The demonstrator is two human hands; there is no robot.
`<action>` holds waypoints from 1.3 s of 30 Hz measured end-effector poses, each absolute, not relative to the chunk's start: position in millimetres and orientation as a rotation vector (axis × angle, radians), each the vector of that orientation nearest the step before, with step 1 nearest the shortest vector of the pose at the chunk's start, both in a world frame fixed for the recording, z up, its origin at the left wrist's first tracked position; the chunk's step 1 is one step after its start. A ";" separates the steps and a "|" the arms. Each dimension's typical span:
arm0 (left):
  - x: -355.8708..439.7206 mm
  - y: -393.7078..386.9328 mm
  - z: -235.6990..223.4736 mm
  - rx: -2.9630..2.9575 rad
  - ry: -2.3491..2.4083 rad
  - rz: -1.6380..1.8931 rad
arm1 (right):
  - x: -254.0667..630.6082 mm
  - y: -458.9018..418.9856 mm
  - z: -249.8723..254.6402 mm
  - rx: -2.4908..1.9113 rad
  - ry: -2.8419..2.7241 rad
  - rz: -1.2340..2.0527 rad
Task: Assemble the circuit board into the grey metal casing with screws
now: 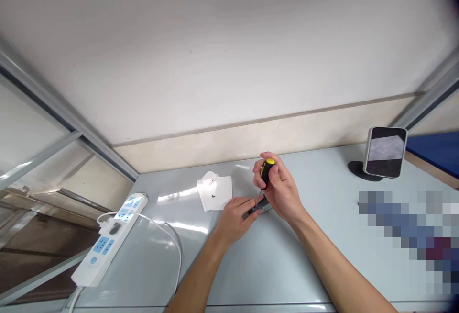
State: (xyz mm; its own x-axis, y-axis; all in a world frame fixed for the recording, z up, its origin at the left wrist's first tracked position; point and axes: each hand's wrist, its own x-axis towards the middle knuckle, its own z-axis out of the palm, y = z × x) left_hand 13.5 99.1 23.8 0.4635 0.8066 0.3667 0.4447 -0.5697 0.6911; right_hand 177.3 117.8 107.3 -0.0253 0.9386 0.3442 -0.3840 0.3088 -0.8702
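My right hand (281,186) is wrapped round a screwdriver (267,169) with a black and yellow handle, held upright with its shaft pointing down. The tip meets a small dark grey device (264,206) lying on the table; the exact contact point is too small to make out. My left hand (238,215) grips the left end of this device, with fingers along its far side and the thumb on the near side. Just beyond my left hand lies a white sheet of paper (220,193) with tiny dark pieces (213,196) on it, probably screws.
At the left a white power strip (120,236) carries a plugged-in charger (110,227) and a white cable (177,246). A screen on a round black stand (387,152) is at the back right. The grey table (265,274) meets a wall behind. A pixelated patch covers the right side.
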 end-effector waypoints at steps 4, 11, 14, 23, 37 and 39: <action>13.2 99.0 23.5 2.198 1.042 0.935 | 176.9 116.9 108.0 -0.631 -1.135 1.184; 14.2 100.9 18.0 2.173 1.078 0.969 | 181.4 110.0 113.6 -0.573 -1.231 1.351; 14.9 102.0 14.8 2.186 1.119 0.967 | 178.1 107.0 115.2 -0.535 -1.233 1.382; 18.0 102.2 18.7 2.102 1.109 0.991 | 174.2 109.2 104.9 -0.557 -1.300 1.175; 20.7 110.2 17.5 1.653 0.862 1.182 | 172.3 113.5 102.4 -0.501 -1.387 1.160; 29.3 109.1 16.1 1.508 0.922 1.189 | 172.9 115.0 102.6 -0.495 -1.357 1.176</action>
State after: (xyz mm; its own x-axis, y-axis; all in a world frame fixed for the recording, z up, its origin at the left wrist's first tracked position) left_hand 29.3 109.1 16.1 0.2364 0.9420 0.2383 -0.0041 -0.2443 0.9697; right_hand 172.9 115.0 102.6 -0.1971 0.8541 0.4813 -0.3552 0.3953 -0.8471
